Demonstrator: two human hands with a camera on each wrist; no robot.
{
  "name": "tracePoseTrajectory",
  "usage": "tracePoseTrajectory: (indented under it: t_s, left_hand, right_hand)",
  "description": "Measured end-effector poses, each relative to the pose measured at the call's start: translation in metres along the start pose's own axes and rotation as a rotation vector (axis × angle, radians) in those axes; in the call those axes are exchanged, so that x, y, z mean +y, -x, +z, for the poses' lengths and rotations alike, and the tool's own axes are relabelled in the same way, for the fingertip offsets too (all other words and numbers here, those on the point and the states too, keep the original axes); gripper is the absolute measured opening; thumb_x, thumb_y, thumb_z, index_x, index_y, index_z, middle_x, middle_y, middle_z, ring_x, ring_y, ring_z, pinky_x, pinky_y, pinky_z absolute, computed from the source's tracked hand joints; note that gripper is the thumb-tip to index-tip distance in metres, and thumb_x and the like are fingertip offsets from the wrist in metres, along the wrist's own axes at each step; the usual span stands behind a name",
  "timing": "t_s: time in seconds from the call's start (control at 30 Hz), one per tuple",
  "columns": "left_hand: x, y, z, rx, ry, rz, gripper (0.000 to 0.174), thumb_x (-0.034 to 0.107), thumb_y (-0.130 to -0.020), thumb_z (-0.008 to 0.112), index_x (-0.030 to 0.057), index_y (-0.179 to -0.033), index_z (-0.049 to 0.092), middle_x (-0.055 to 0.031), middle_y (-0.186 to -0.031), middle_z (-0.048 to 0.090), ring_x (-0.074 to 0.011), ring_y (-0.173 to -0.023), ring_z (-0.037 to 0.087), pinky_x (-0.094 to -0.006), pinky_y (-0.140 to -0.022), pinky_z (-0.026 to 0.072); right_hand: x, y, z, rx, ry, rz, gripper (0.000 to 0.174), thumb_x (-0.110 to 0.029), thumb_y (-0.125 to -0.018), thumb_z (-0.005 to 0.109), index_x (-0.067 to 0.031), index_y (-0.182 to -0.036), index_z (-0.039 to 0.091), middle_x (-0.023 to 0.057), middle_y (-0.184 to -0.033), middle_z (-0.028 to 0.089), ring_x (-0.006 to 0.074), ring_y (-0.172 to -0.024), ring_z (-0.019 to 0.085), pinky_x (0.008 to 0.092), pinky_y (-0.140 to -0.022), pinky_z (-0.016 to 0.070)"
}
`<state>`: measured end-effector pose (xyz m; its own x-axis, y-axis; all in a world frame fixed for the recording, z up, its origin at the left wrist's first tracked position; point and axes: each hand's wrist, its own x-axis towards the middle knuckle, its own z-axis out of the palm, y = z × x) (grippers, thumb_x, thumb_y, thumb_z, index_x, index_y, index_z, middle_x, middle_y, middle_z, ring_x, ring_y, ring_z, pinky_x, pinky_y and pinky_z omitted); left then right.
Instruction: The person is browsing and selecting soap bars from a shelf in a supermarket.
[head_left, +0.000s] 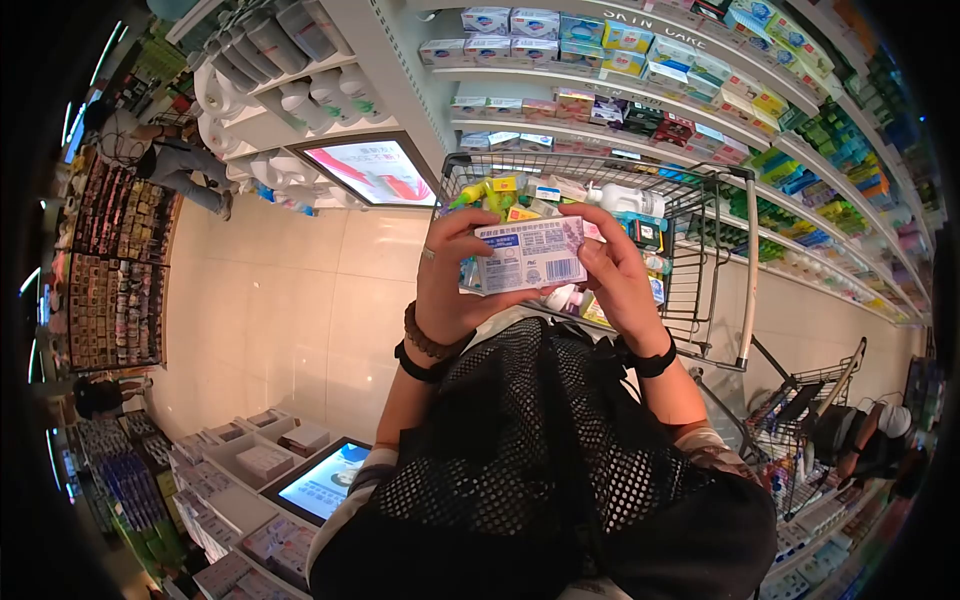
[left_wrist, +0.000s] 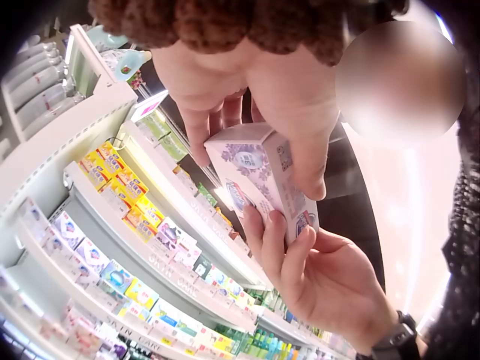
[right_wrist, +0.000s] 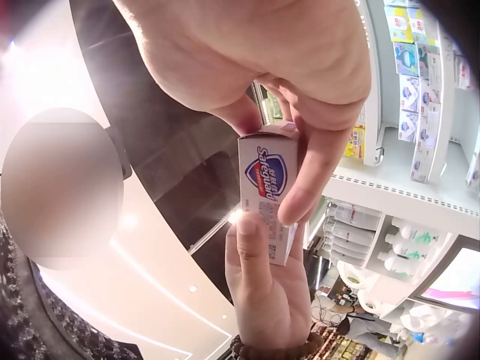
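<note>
Both hands hold a small white and lilac soap box (head_left: 532, 254) over the cart, its back with printed text and a barcode facing the head camera. The left hand (head_left: 450, 270) grips its left end, thumb along the lower edge. At the right end, the right hand (head_left: 618, 275) pinches it with thumb and fingers. Purple flowers show on the box (left_wrist: 251, 169) in the left wrist view, between the left hand (left_wrist: 247, 90) and the right hand (left_wrist: 322, 277). The right wrist view shows a Safeguard logo on the box (right_wrist: 262, 180).
Below the hands stands a wire shopping cart (head_left: 690, 250) with bottles and packets. Shelves (head_left: 640, 80) of boxed goods rise beyond it. Lit screens (head_left: 370, 170) stand by the shelving. Another cart (head_left: 790, 430) and a person (head_left: 870, 435) are at lower right; someone (head_left: 180, 155) stands at upper left.
</note>
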<state>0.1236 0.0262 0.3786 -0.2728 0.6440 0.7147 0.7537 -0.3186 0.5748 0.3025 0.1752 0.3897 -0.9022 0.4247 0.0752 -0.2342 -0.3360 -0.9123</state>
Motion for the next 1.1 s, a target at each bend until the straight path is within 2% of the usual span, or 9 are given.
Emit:
tracePoseTrajectory:
  t_s: [0.17, 0.4, 0.5, 0.63, 0.73, 0.8, 0.97, 1.03, 1.1]
  left_hand:
    - [0.003, 0.005, -0.001, 0.008, 0.036, -0.012, 0.069, 0.021, -0.06, 0.099, 0.0099, -0.109, 0.051, -0.0175, -0.125, 0.059, -0.0334, -0.115, 0.06, -0.044, -0.097, 0.0515]
    - [-0.003, 0.006, -0.022, -0.05, -0.152, -0.057, 0.046, 0.013, -0.066, 0.094, 0.0069, -0.091, 0.055, -0.0197, -0.133, 0.058, -0.0347, -0.123, 0.059, -0.0456, -0.099, 0.0528]
    - [-0.011, 0.019, -0.047, 0.168, -0.211, -0.225, 0.029, -0.002, -0.074, 0.082, 0.0058, -0.089, 0.058, -0.017, -0.129, 0.06, -0.0333, -0.121, 0.059, -0.0451, -0.096, 0.0518]
    - [-0.015, 0.057, -0.069, 0.292, -0.381, -0.537, 0.013, 0.005, -0.088, 0.074, 0.004, -0.095, 0.063, -0.0152, -0.126, 0.06, -0.0264, -0.115, 0.06, -0.0356, -0.085, 0.0543]
    - [-0.008, 0.071, -0.066, 0.229, -0.453, -0.681, 0.013, 0.008, -0.089, 0.072, 0.0049, -0.1, 0.064, -0.0136, -0.13, 0.058, -0.0255, -0.115, 0.06, -0.0345, -0.083, 0.0548]
    - [-0.001, 0.092, -0.066, 0.123, -0.533, -0.785, 0.017, 0.009, -0.089, 0.072, 0.0069, -0.104, 0.064, -0.0111, -0.134, 0.057, -0.0258, -0.116, 0.06, -0.0355, -0.082, 0.055]
    - [0.021, 0.14, -0.086, -0.133, -0.479, -1.132, 0.026, 0.016, -0.087, 0.075, 0.005, -0.109, 0.065, -0.0179, -0.136, 0.055, -0.0349, -0.117, 0.06, -0.041, -0.086, 0.0555]
    - [0.007, 0.181, -0.099, -0.175, -0.557, -1.094, 0.028, 0.016, -0.087, 0.075, 0.0041, -0.11, 0.065, -0.0199, -0.136, 0.056, -0.0383, -0.118, 0.06, -0.0431, -0.093, 0.054]
    - [-0.005, 0.204, -0.111, -0.181, -0.673, -1.008, 0.029, 0.016, -0.087, 0.075, 0.0065, -0.113, 0.066, -0.0169, -0.134, 0.058, -0.0307, -0.106, 0.064, -0.0404, -0.081, 0.0572]
  right_hand:
    - [0.006, 0.004, 0.003, 0.052, 0.0, -0.02, 0.046, -0.019, -0.105, 0.053, -0.0046, -0.147, 0.04, 0.0124, -0.123, 0.066, 0.0169, -0.107, 0.064, 0.0326, -0.092, 0.0528]
    - [0.017, -0.022, -0.043, 0.17, 0.187, 0.078, 0.042, -0.017, -0.103, 0.06, -0.0075, -0.142, 0.047, 0.0089, -0.103, 0.07, 0.013, -0.091, 0.068, 0.0277, -0.07, 0.055]
    - [0.043, -0.043, -0.088, 0.295, 0.378, 0.109, 0.04, -0.015, -0.099, 0.064, -0.0087, -0.136, 0.051, 0.0054, -0.086, 0.07, 0.0134, -0.075, 0.069, 0.0287, -0.06, 0.0543]
    - [0.12, -0.06, -0.156, 0.275, 0.772, 0.287, 0.041, -0.012, -0.088, 0.071, -0.0104, -0.126, 0.056, 0.007, -0.075, 0.07, 0.0172, -0.058, 0.068, 0.0317, -0.052, 0.0518]
    - [0.152, -0.069, -0.156, 0.137, 0.952, 0.278, 0.043, -0.014, -0.078, 0.074, -0.009, -0.118, 0.057, 0.0142, -0.071, 0.067, 0.0271, -0.063, 0.069, 0.0397, -0.058, 0.0512]
    - [0.185, -0.082, -0.145, -0.011, 1.082, 0.235, 0.044, -0.017, -0.076, 0.073, -0.0088, -0.117, 0.057, 0.0175, -0.075, 0.067, 0.0363, -0.074, 0.068, 0.0449, -0.067, 0.0513]
    - [0.242, -0.126, -0.088, -0.184, 1.167, 0.097, 0.039, -0.009, -0.08, 0.067, -0.0079, -0.117, 0.056, 0.0204, -0.088, 0.067, 0.0396, -0.08, 0.067, 0.0506, -0.071, 0.0524]
    - [0.266, -0.137, -0.072, -0.134, 1.267, 0.052, 0.039, -0.007, -0.081, 0.065, -0.0075, -0.119, 0.057, 0.0229, -0.102, 0.066, 0.0405, -0.089, 0.067, 0.0503, -0.077, 0.0537]
    - [0.297, -0.14, -0.072, -0.08, 1.372, 0.009, 0.039, -0.005, -0.082, 0.062, -0.0072, -0.121, 0.057, 0.0254, -0.117, 0.064, 0.0414, -0.099, 0.067, 0.05, -0.083, 0.0551]
